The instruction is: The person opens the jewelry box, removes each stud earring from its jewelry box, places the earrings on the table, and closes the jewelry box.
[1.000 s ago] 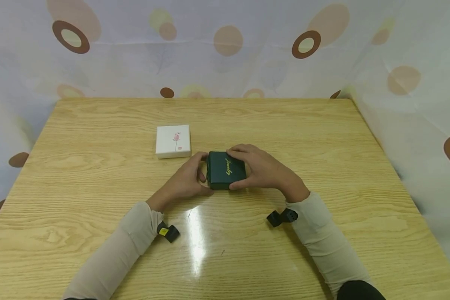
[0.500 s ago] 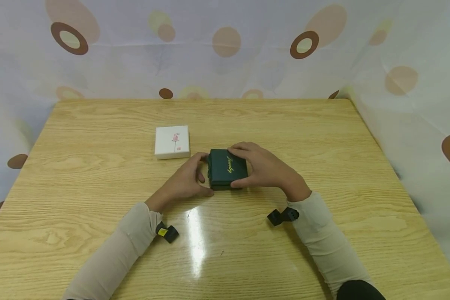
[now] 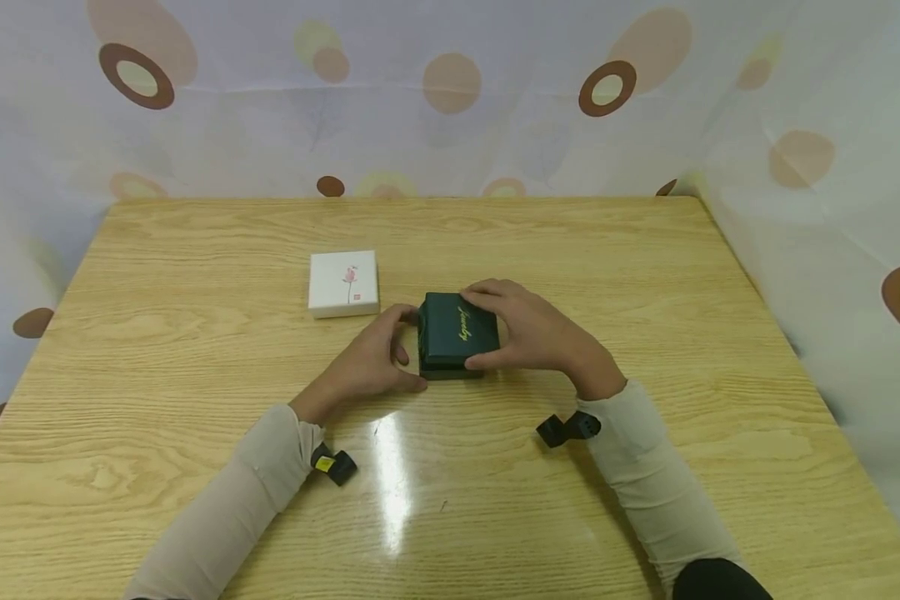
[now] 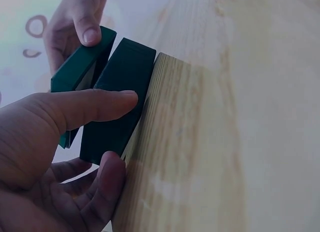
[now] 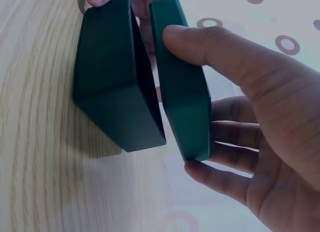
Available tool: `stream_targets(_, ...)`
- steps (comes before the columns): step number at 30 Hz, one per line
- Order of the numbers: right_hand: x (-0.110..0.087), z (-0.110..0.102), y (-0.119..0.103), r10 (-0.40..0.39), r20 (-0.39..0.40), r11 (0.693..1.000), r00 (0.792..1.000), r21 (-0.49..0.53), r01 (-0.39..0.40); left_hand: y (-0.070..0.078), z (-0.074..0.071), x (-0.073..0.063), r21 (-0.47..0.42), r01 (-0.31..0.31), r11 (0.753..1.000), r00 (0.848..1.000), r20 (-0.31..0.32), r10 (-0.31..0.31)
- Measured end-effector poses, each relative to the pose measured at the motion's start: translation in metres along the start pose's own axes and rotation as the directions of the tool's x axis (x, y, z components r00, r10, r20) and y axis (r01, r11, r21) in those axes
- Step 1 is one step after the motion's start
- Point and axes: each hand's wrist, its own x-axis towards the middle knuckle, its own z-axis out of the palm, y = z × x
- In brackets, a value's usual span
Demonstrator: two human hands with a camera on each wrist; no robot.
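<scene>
A dark green jewelry box with gold lettering stands in two parts at mid-table. Its lid [image 3: 450,329] is raised a little off the base [image 5: 105,56], and both wrist views show a narrow gap between them. My right hand [image 3: 532,333] grips the lid by opposite sides, thumb on the near side and fingers on the far side. Low on the left, my left hand [image 3: 367,358] holds the base [image 4: 122,71] between thumb and fingers, against the table. What lies inside the base is hidden.
Left of and behind the green box sits a white box [image 3: 342,283] with a pink flower printed on top. The wooden table [image 3: 607,250] ends at a patterned cloth [image 3: 390,100] at the back and right.
My right hand has raised the lid from the base and shifted it slightly right and away. The left hand and base stay nearly in place.
</scene>
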Motion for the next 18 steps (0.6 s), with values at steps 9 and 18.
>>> stream_targets(9, -0.0008, -0.0038, 0.0023, 0.023, -0.002, 1.000, 1.000, -0.006, -0.023, 0.0012, 0.0003, -0.0001, 0.001, 0.000, 1.000, 1.000, -0.004, 0.000)
stream_targets(18, -0.0022, -0.0076, 0.0077, 0.039, 0.006, 0.999, 0.999, -0.005, -0.039, 0.0013, 0.0008, -0.0002, 0.018, 0.008, 1.000, 1.000, -0.003, -0.008)
